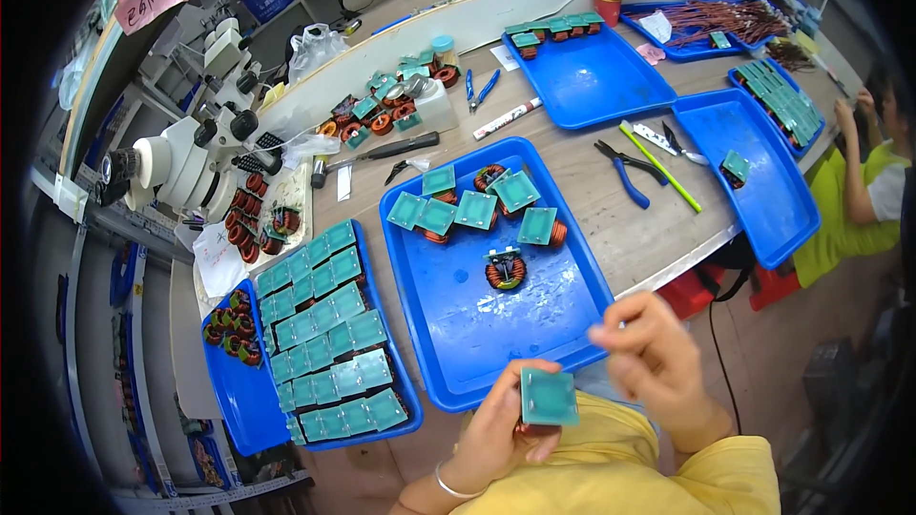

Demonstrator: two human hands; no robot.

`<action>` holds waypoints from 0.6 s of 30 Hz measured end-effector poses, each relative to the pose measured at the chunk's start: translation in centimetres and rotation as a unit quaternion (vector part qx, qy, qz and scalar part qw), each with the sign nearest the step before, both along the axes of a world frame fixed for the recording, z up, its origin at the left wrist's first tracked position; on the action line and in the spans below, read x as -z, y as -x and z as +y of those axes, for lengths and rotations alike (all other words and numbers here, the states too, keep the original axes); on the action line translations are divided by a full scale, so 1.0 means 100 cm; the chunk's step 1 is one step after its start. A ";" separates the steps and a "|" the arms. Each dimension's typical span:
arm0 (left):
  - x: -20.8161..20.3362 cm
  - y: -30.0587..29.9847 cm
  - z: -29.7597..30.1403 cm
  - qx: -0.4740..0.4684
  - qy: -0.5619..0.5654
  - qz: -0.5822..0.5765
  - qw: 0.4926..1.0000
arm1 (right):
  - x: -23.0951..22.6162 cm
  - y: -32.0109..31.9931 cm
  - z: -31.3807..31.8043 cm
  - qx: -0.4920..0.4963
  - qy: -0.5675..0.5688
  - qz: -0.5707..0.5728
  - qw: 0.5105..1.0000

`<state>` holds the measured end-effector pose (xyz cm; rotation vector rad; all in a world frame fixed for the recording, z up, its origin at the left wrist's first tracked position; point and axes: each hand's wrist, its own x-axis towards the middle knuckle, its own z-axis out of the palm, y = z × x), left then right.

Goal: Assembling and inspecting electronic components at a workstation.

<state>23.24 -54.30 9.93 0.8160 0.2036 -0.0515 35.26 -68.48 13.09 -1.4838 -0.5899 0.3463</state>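
Note:
Low in front of my body, my left hand (489, 434) grips a toroidal coil with a square green circuit board (550, 397) on top. My right hand (658, 362) is raised just right of it, apart from the board. Its fingers are curled with thumb and forefinger close together; whether anything small sits between them is hidden. Beyond both hands lies a blue tray (458, 334). At its far end rest several board-topped coils (475, 210), and nearer the middle one copper-wound coil (506, 272) shows its ring side.
Left stands a tray packed with green boards (334, 315), beside a smaller tray (239, 410) of coils. Dark-handled pliers (630, 181) and a yellow-green stick (673, 181) lie right. More blue trays (596, 76) stand behind. A microscope (167, 167) is far left; a co-worker (868, 162) sits right.

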 end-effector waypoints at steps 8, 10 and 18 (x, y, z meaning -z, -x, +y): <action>0.016 -0.004 0.007 0.025 0.219 0.030 0.975 | 0.000 0.003 -0.002 -0.158 0.009 -0.067 0.985; 0.012 -0.005 0.006 0.018 0.210 0.035 0.977 | -0.001 0.001 -0.002 -0.155 0.017 -0.041 0.987; 0.003 -0.007 0.002 -0.066 0.049 0.019 0.996 | -0.002 0.002 0.004 -0.219 0.028 -0.146 0.964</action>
